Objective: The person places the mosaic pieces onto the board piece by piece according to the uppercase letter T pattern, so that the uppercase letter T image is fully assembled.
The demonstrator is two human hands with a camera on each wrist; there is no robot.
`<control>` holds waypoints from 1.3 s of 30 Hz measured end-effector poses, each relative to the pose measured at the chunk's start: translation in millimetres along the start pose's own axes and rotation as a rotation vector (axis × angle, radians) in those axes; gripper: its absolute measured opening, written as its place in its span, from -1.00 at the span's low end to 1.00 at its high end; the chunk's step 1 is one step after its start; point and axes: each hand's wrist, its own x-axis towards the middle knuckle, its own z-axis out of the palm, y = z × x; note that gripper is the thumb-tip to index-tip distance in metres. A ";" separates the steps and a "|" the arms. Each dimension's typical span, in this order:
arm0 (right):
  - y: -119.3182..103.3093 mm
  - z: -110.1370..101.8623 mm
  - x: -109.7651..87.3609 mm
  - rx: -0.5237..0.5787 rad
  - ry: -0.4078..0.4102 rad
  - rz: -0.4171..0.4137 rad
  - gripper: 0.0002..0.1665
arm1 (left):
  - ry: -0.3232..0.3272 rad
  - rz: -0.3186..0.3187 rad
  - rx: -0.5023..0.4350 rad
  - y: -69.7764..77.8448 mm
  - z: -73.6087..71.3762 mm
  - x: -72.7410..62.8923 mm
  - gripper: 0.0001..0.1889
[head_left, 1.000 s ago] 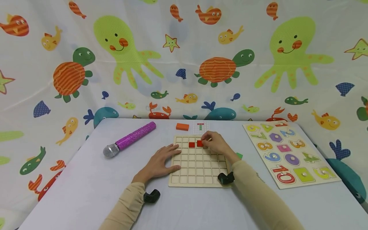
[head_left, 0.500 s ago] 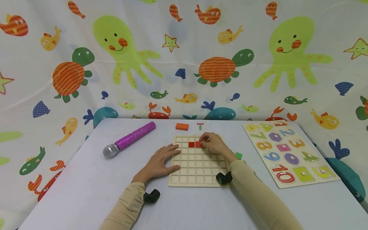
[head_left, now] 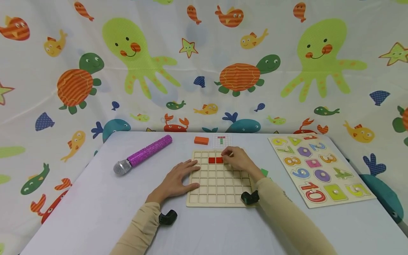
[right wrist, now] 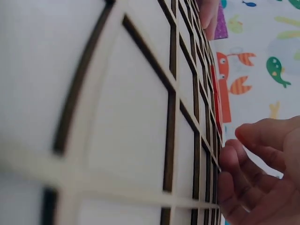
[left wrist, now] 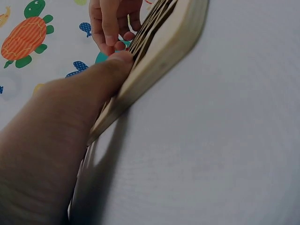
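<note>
A square wooden grid board (head_left: 208, 190) lies on the table, with two red square tiles (head_left: 211, 160) side by side in cells of its upper part. My left hand (head_left: 175, 179) rests on the board's left edge with fingers spread; in the left wrist view its thumb (left wrist: 105, 75) lies along the rim. At the right-hand red tile (head_left: 219, 160) is my right hand (head_left: 238, 158), its fingertips right at the tile's edge. The right wrist view shows its fingers (right wrist: 262, 136) loosely bent over the board, with no tile between them.
Behind the board lie an orange block (head_left: 201, 140) and a pattern card (head_left: 221, 141) with a red-and-green T shape. A green piece (head_left: 264, 172) shows beside my right wrist. A purple glitter microphone (head_left: 143, 154) lies left, a number puzzle board (head_left: 318, 170) right.
My right hand has moved slightly left with the second red tile, which now sits flat beside the first. The fingers have come off it. The left hand has stayed put.
</note>
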 end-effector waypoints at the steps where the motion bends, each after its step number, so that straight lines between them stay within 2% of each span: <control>1: 0.8 -0.8 -0.6 0.004 0.006 -0.002 -0.81 | 0.000 -0.001 -0.001 -0.2 0.2 -0.1 -0.35; 10: 3.2 -16.1 -12.4 0.022 0.051 0.041 -0.76 | 0.019 0.009 0.003 -0.8 1.0 -1.4 -0.35; 15: 10.2 -26.0 -20.4 0.019 0.065 0.028 -0.74 | 0.018 0.008 0.002 -1.5 1.9 -0.7 -0.35; 28: 35.9 -47.9 -51.3 -0.047 0.066 0.082 -0.75 | 0.017 0.014 0.002 -0.2 2.5 2.1 -0.35; 39: 49.9 -52.6 -72.8 -0.070 0.039 0.087 -0.76 | 0.009 0.001 0.007 -3.5 2.2 -0.4 -0.34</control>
